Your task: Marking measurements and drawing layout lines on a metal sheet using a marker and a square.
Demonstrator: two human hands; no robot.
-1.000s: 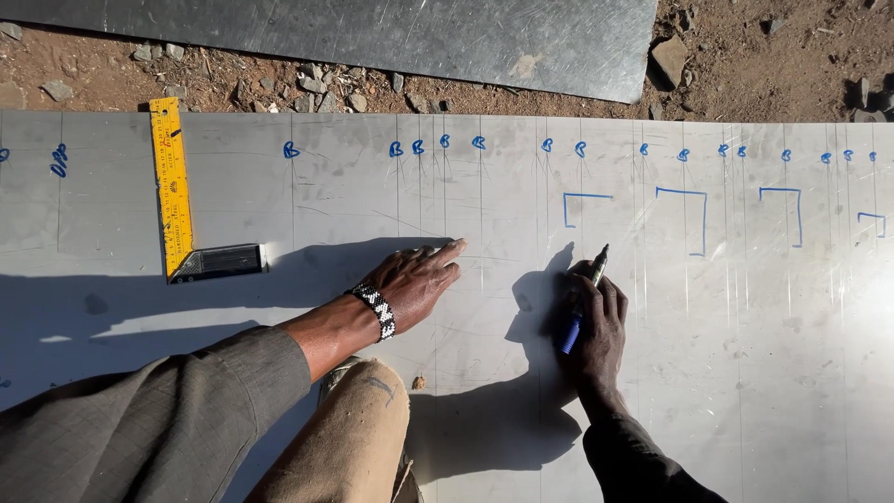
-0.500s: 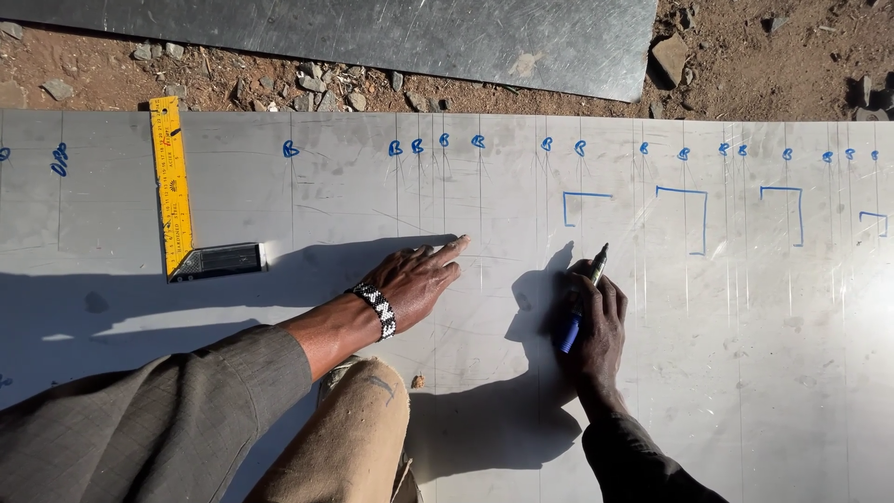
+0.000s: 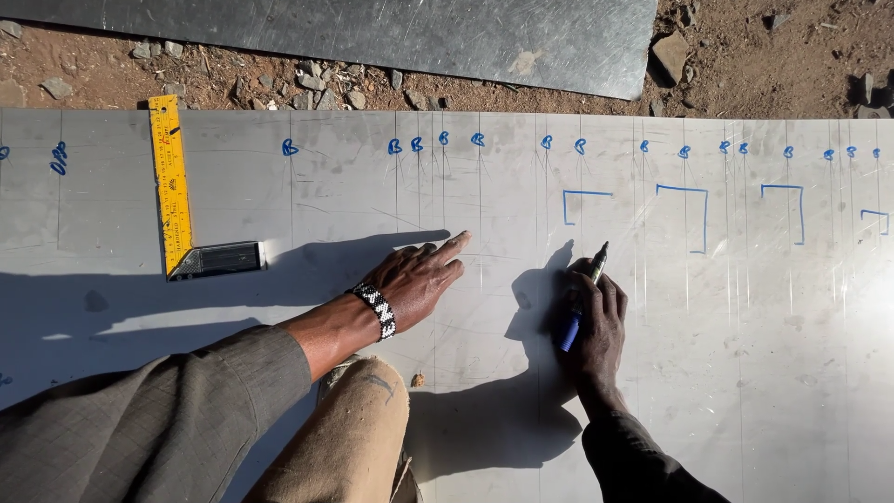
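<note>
A large pale metal sheet (image 3: 764, 373) is laid flat on bare earth (image 3: 792, 65) strewn with stones. Blue marks and bracket outlines are drawn on it beyond the hands. A yellow try square (image 3: 177, 200) is laid on the sheet, beyond the left hand (image 3: 419, 279). A second, darker sheet (image 3: 372, 33) is seen further off on the earth.

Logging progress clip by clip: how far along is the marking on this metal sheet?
Done: a row of small blue marks runs along the top of the pale grey metal sheet, and blue bracket outlines are drawn on its right part. In hand: the right hand grips a blue marker pen; the left hand lies flat. Left: no brackets left of it; the yellow try square lies idle.
</note>
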